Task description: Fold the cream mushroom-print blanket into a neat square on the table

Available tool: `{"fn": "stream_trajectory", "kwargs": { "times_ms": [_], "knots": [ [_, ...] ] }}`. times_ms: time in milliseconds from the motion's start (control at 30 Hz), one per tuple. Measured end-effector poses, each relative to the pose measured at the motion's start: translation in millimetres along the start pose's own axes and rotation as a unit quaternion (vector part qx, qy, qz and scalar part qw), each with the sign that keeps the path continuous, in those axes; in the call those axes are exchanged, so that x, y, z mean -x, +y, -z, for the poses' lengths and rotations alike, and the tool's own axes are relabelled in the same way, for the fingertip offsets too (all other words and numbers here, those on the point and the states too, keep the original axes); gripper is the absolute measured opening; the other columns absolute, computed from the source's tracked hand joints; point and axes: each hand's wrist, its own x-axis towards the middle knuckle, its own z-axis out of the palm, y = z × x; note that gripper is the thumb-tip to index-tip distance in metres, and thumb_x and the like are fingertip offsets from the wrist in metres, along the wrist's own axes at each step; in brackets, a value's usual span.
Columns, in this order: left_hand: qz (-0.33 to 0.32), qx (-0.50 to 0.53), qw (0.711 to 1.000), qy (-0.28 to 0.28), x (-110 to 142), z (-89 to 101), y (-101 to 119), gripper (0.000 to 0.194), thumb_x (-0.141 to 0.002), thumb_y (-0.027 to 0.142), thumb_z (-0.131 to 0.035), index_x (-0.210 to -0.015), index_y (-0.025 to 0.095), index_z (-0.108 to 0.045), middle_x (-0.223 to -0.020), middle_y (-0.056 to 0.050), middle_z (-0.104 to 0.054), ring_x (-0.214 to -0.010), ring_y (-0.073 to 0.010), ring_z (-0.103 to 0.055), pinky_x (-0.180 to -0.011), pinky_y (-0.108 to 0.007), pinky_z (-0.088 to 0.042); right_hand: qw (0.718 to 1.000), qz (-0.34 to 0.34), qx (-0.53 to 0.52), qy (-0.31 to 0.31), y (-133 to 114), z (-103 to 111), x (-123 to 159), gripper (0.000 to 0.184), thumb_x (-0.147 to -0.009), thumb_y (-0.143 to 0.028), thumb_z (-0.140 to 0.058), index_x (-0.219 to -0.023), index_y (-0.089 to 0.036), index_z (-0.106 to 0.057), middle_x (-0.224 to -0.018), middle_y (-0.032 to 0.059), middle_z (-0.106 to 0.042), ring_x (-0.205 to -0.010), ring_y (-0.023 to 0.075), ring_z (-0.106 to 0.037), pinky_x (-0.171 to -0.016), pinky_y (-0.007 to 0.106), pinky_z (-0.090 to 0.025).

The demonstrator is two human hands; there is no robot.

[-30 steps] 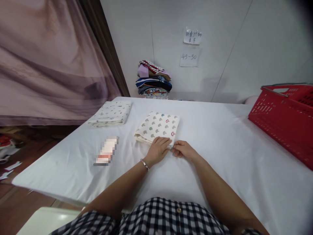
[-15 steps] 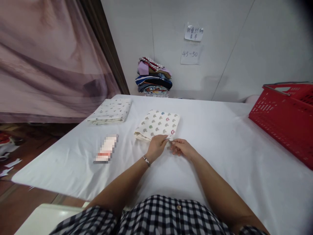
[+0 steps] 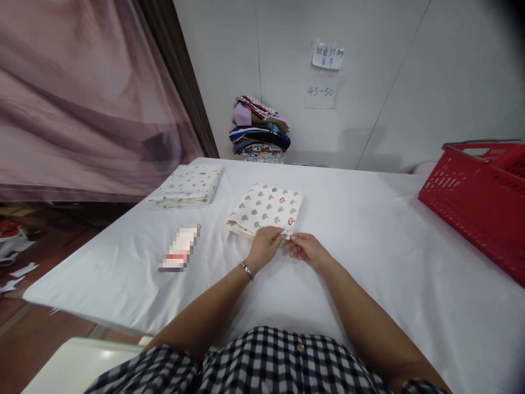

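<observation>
A folded cream cloth [image 3: 268, 205] printed with grey mushroom shapes and a few blue, green and red ones lies on the white-covered table [image 3: 361, 219]. My left hand [image 3: 264, 245] is closed on its near edge, close to the right corner, with the thumb on top. At that same corner my right hand [image 3: 305, 247] pinches the cloth between thumb and fingertips. The two hands almost meet there, and their fingers hide part of the corner.
Left of the mushroom cloth lies another folded cloth [image 3: 186, 185] with small prints. A blurred-out, phone-shaped object [image 3: 180, 249] rests nearer me. At the right stands a red plastic basket [image 3: 471, 202]. A pile of folded fabrics [image 3: 260, 128] rises behind the table's far edge.
The view has shifted slightly. Both hands keep their grip at the cloth's near right corner, and the fingers have moved only a little.
</observation>
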Motion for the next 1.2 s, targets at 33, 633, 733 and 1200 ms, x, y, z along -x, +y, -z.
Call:
{"fn": "stream_trajectory", "kwargs": {
  "times_ms": [33, 633, 733, 1200],
  "knots": [
    [0.004, -0.001, 1.0, -0.004, -1, 0.6, 1, 0.022, -0.088, 0.029, -0.044, -0.078, 0.021, -0.062, -0.072, 0.001, -0.064, -0.072, -0.0131, -0.058, -0.072, -0.027, -0.043, 1.0, 0.004, 0.0, 0.0, 0, 0, 0, 0.016, -0.077, -0.03, -0.063, -0.077, -0.014, -0.059, -0.07, 0.0033, -0.067, -0.047, 0.0087, -0.059, -0.032, 0.015, -0.031],
    [-0.102, -0.113, 0.987, -0.05, 10, 4.5, 7, 0.024, -0.089, 0.015, -0.038, -0.104, 0.021, -0.056, -0.101, -0.004, -0.063, -0.098, -0.0178, -0.053, -0.09, -0.036, -0.038, 1.0, -0.009, 0.028, 0.007, -2, -3, 2, 0.038, -0.074, -0.052, -0.062, -0.075, -0.015, -0.057, -0.064, 0.0041, -0.065, -0.045, 0.0102, -0.057, -0.031, 0.016, -0.029],
    [-0.109, -0.144, 0.982, -0.058, 11, 0.2, 6, 0.024, -0.09, 0.018, -0.037, -0.102, 0.021, -0.057, -0.102, -0.005, -0.063, -0.099, -0.018, -0.053, -0.094, -0.038, -0.036, 0.996, -0.021, 0.075, 0.045, 0, -6, 2, 0.041, -0.073, -0.057, -0.061, -0.072, -0.016, -0.054, -0.061, 0.0024, -0.063, -0.042, 0.009, -0.055, -0.03, 0.016, -0.025],
    [-0.088, -0.215, 0.972, -0.036, 17, 42.6, -39, 0.038, -0.083, 0.034, -0.052, -0.119, 0.021, -0.053, -0.119, -0.007, -0.059, -0.116, -0.0223, -0.047, -0.105, -0.047, -0.026, 0.993, -0.02, 0.099, 0.065, 6, -5, 1, 0.037, -0.072, -0.05, -0.064, -0.064, -0.017, -0.051, -0.058, 0.0004, -0.06, -0.041, 0.0068, -0.05, -0.033, 0.018, -0.026]
  ]
}}
